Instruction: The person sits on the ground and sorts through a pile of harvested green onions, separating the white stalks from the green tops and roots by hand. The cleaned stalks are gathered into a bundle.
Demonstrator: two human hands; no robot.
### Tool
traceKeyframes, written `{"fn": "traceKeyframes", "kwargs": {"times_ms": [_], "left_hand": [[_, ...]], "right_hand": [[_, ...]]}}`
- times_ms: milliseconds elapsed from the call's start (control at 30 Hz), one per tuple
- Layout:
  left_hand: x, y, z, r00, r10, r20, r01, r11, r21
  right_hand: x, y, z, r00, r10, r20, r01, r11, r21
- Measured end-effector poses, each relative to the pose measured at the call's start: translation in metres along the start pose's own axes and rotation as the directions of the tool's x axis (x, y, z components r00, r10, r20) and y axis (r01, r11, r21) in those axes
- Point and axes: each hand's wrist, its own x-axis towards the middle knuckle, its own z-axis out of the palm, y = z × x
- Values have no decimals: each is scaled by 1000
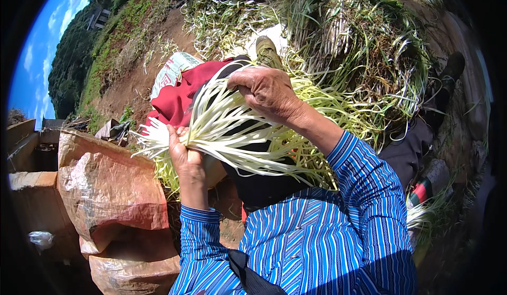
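Observation:
A bundle of long pale stalks (233,140), like blanched garlic chives, lies across my lap, white at the left and yellow-green towards the right. My left hand (186,148) is closed around the bundle near its white ends, which fan out past the fist. Above the spread stalks is my right hand (263,91), fingers curled at the upper edge of the bundle; whether it pinches a stalk cannot be made out. A red cloth (176,101) lies beyond my left hand, by my dark-clothed leg.
Heaps of green leafy stalks (356,45) and loose leaves (225,13) cover the ground ahead. A printed sack (174,71) lies beyond the red cloth. A large woven plastic sheet (111,180) stands at the left beside low walls (35,200). At the right is another person's dark-clothed leg (408,148).

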Motion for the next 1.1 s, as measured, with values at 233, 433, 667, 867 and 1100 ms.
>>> {"fn": "traceKeyframes", "kwargs": {"times_ms": [233, 433, 667, 867, 1100], "left_hand": [[-8, -17, 34, 999, 31, -26, -29, 997, 67], [-14, -18, 39, 998, -35, -52, 35, 999, -10], [-9, -8, 21, 993, -17, -116, 17, 1000, 4], [-3, -11, 17, 997, -14, -74, 18, 998, 64], [13, 6, -16, 995, -93, -37, 95, 994, 61]], "right_hand": [[-23, 31, 12, 887, 450, -103, -217, 603, 767], [-56, 51, -47, 640, 744, -192, -78, 312, 947], [-123, -36, -71, 955, 297, -5, -252, 819, 515], [-165, 17, -7, 765, 642, -53, -604, 743, 289], [-120, 22, 21, 984, 153, 88, -160, 984, 83]]}}
